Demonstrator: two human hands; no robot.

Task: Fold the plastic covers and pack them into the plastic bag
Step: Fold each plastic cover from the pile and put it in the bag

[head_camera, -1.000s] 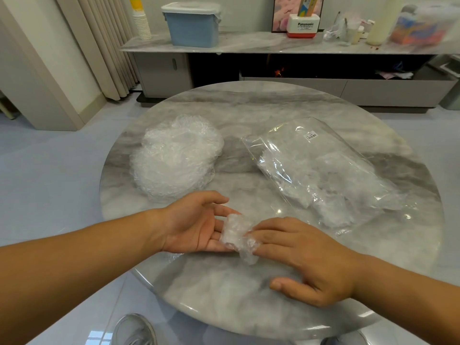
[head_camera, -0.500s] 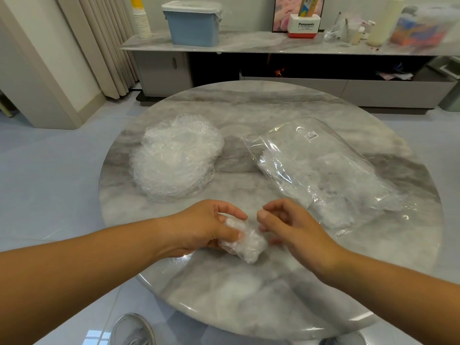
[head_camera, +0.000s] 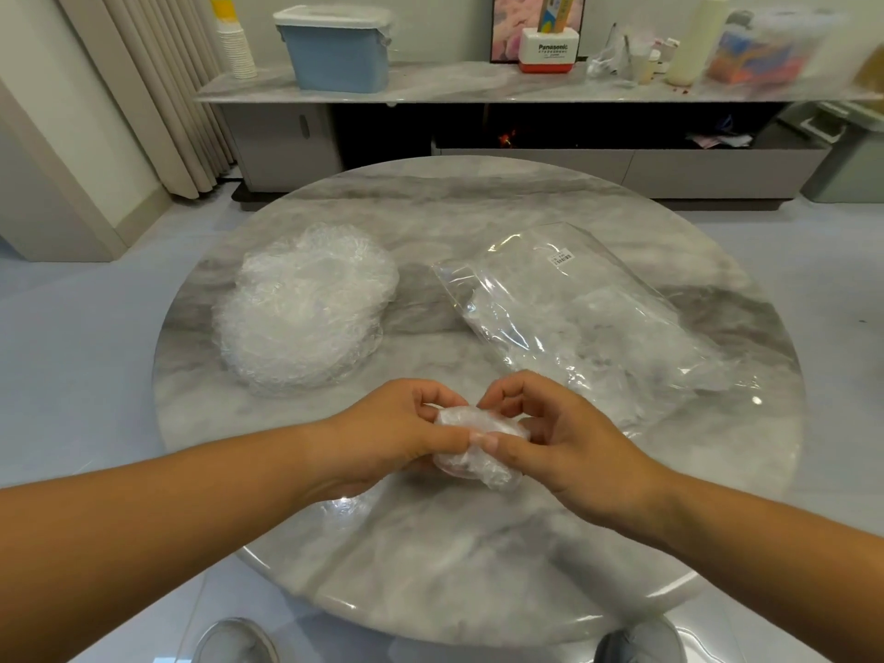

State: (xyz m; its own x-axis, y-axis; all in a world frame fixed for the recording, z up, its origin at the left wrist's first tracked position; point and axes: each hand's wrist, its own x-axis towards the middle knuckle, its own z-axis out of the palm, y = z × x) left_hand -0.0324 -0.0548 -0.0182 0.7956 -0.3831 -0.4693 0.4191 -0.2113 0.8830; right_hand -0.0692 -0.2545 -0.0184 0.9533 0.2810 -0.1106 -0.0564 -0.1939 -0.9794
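Observation:
A small folded plastic cover (head_camera: 471,435) is held just above the round marble table (head_camera: 478,567), near its front middle. My left hand (head_camera: 397,430) grips it from the left with curled fingers and thumb. My right hand (head_camera: 559,437) pinches it from the right, thumb on top. A stack of crinkled clear plastic covers (head_camera: 306,303) lies at the table's left. A clear plastic bag (head_camera: 588,318) with several folded covers inside lies at the right, its mouth toward the middle of the table.
Behind the table runs a low marble-topped cabinet (head_camera: 478,88) with a blue lidded box (head_camera: 337,50), a stack of paper cups (head_camera: 234,40), a bottle and other items. Curtains (head_camera: 158,88) hang at the back left. My shoes (head_camera: 239,643) show below the table's edge.
My right hand has come off the table, closed in and pinched the cover. My left hand, flat a second ago, has curled round the cover, which is now a tighter bundle held by both.

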